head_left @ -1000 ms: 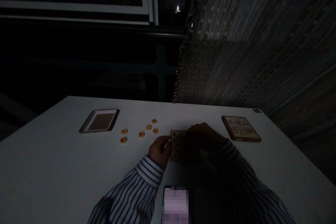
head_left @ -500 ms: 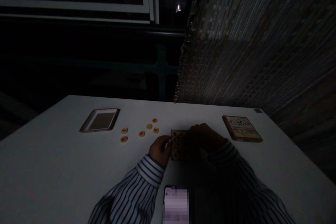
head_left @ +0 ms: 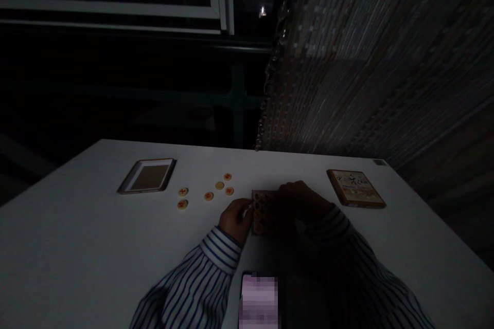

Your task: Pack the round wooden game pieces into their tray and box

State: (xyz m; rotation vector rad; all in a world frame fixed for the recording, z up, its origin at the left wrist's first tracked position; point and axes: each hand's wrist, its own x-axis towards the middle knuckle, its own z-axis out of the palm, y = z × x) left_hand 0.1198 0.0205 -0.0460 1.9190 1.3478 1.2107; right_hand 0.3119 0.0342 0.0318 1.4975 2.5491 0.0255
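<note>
A small wooden tray (head_left: 259, 212) filled with round game pieces lies on the white table (head_left: 77, 247) in dim light. My left hand (head_left: 233, 220) rests against the tray's left edge, fingers curled as if pinching a piece. My right hand (head_left: 299, 200) lies over the tray's right side in deep shadow, fingers curved down onto it. Several loose round pieces (head_left: 219, 185) with red marks lie scattered to the left of the tray.
An empty shallow box half (head_left: 146, 176) sits at the left back of the table. A printed box lid (head_left: 355, 188) lies at the right. A phone (head_left: 258, 300) is at the near edge. A beaded curtain (head_left: 366, 61) hangs behind.
Almost nothing differs; both hands stay on the tray, and the view has shifted very slightly.
</note>
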